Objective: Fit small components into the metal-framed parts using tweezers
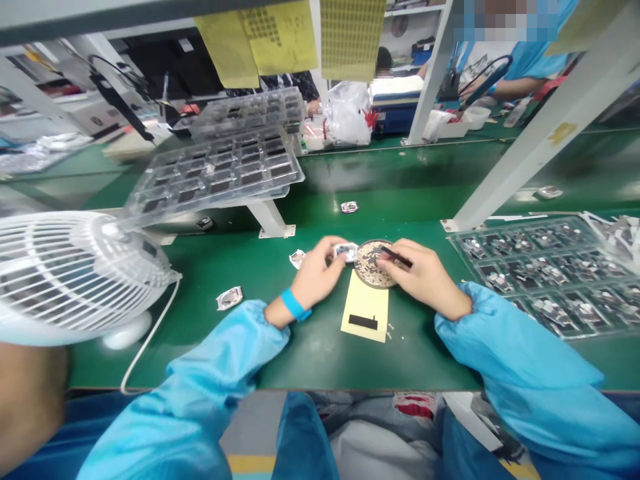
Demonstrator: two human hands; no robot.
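Note:
Between the thumb and fingers of my left hand is a small white plastic casing, held at the left rim of a round dish. Many tiny dark pieces lie scattered in that dish. My right hand is closed around a dark, slim tool, perhaps tweezers; its tip is hidden by my fingers over the dish. Below the dish lies a yellow paper with a black strip on it. Another white casing rests just left of my left hand.
A white fan stands at the left, its cord running to the table edge. Compartment trays of parts fill the right side. Clear trays sit on a raised stand at the back left. Loose casings lie about. A slanted post rises at right.

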